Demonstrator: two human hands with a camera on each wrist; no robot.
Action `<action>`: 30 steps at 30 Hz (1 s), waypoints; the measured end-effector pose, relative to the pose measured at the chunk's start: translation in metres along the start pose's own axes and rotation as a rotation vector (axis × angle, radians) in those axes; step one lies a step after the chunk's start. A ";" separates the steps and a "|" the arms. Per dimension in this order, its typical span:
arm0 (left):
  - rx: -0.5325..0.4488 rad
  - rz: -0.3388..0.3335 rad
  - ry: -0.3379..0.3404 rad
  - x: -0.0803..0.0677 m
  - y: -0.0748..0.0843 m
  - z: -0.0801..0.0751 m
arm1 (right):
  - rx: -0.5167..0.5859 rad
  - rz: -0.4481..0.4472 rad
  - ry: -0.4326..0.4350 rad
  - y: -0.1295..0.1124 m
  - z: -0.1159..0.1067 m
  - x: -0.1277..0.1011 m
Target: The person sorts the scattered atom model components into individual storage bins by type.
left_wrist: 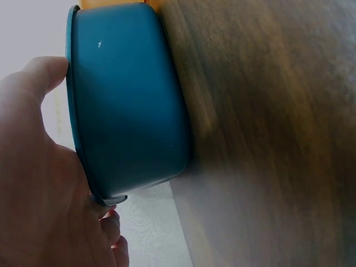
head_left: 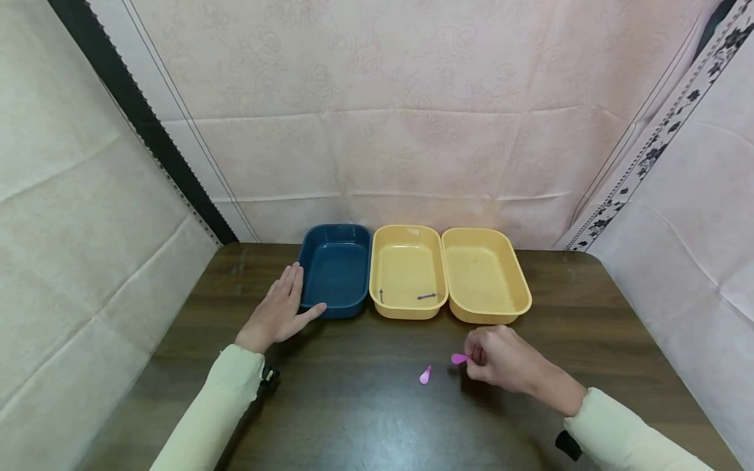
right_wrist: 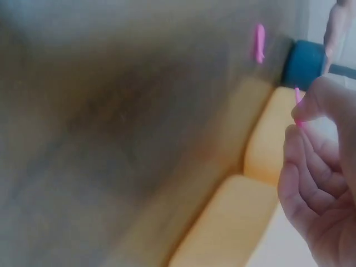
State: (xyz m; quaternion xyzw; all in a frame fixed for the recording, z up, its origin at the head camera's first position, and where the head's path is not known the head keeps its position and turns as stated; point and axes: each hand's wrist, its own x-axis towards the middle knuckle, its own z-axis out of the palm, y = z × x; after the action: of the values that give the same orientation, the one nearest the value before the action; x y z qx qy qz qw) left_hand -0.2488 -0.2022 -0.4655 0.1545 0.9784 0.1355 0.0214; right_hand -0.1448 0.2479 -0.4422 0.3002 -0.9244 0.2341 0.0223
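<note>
Here my right hand (head_left: 506, 360) pinched a small pink spoon-shaped piece (head_left: 459, 358) between thumb and fingertips, just above the desk (head_left: 365, 418), in front of the right-hand yellow tray (head_left: 521, 291). A second pink piece (head_left: 425, 375) lay flat on the desk just to its left, not touching. My left hand (head_left: 279, 311) rested open, fingers straight, against the near left corner of the blue tray (head_left: 336, 268), thumb along its front wall. The middle yellow tray (head_left: 383, 245) held two small dark screw-like items (head_left: 427, 296); exact type too small to tell. Judgement: the piece was thin and light, so the pinch needed to stay near its bowl end, with a low, slow carry. Bracing the blue tray looked sensible against sliding.
</note>
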 end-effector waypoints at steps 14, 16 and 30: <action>-0.001 -0.003 -0.007 -0.001 0.002 -0.001 | -0.172 0.036 0.070 0.017 -0.055 0.031; -0.002 0.000 -0.006 -0.001 0.002 -0.001 | -0.194 0.058 0.069 0.023 -0.061 0.036; 0.000 -0.007 -0.008 -0.001 0.001 -0.001 | -0.337 0.125 0.109 0.060 -0.072 0.069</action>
State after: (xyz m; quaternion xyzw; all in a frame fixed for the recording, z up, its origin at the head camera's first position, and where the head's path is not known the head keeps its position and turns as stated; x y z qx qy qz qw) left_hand -0.2473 -0.2016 -0.4641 0.1518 0.9788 0.1350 0.0258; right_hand -0.2427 0.2849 -0.3913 0.2213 -0.9648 0.0929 0.1075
